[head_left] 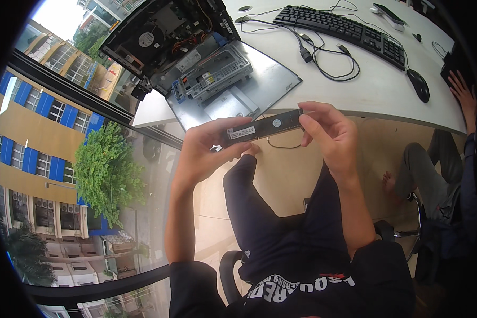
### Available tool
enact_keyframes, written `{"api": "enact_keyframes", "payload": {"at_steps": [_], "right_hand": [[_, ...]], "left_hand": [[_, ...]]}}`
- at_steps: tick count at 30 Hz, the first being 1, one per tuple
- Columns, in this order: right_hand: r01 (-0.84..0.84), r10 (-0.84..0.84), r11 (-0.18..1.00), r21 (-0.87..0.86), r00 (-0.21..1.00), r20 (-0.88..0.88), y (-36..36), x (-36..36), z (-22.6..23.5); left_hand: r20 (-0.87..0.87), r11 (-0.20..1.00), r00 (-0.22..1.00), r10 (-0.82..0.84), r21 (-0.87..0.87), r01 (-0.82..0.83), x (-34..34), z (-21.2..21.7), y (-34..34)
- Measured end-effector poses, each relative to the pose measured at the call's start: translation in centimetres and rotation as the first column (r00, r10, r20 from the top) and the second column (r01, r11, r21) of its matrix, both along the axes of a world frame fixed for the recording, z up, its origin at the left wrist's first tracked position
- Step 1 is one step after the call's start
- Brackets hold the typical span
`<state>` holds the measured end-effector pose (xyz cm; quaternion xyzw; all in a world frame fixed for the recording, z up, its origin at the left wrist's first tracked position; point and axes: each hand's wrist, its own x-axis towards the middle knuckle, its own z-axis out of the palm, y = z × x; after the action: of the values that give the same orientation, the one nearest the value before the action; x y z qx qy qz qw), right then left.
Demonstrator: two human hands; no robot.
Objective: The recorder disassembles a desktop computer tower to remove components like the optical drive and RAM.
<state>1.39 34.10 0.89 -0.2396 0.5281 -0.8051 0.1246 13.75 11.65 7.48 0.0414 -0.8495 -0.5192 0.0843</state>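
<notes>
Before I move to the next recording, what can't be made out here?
All in the head view:
- Memory module: its back faces away; its ends are partly covered by the left hand and right hand; its label's fine print is too small.
- Open computer case: top cut off by the picture's upper edge.
- Nearby person's hand: what it touches fades into the dark right rim.

Two hands, one left hand and one right hand, hold one memory stick between them. Beyond the grip are one table and, to the left, one computer case; beyond and right lie one keyboard and one mouse. Farther right of the grip shows one co-worker's hand.
</notes>
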Motion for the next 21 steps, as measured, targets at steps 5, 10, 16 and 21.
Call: {"api": "enact_keyframes", "payload": {"at_steps": [5,10,16,21], "right_hand": [[-0.016,0.015,1.0,0.007,0.999,0.032,-0.02,0.11,0.09],[-0.048,0.047,0.998,0.027,0.998,0.037,0.4,-0.07,-0.28],[-0.052,0.051,0.998,0.028,0.997,0.05,0.6,0.07,-0.24],[-0.056,0.055,0.998,0.006,0.997,0.059,0.66,-0.04,-0.47]], "left_hand": [[-0.038,1.0,0.999,0.006,0.019,-0.005,0.01,-0.37,-0.11],[-0.038,0.998,0.999,0.021,0.055,-0.019,-0.01,-0.09,0.2],[-0.098,0.994,0.995,0.016,0.111,-0.006,0.03,-0.55,-0.12],[-0.158,0.999,0.987,-0.027,-0.039,0.021,0.16,-0.75,-0.36]]}}
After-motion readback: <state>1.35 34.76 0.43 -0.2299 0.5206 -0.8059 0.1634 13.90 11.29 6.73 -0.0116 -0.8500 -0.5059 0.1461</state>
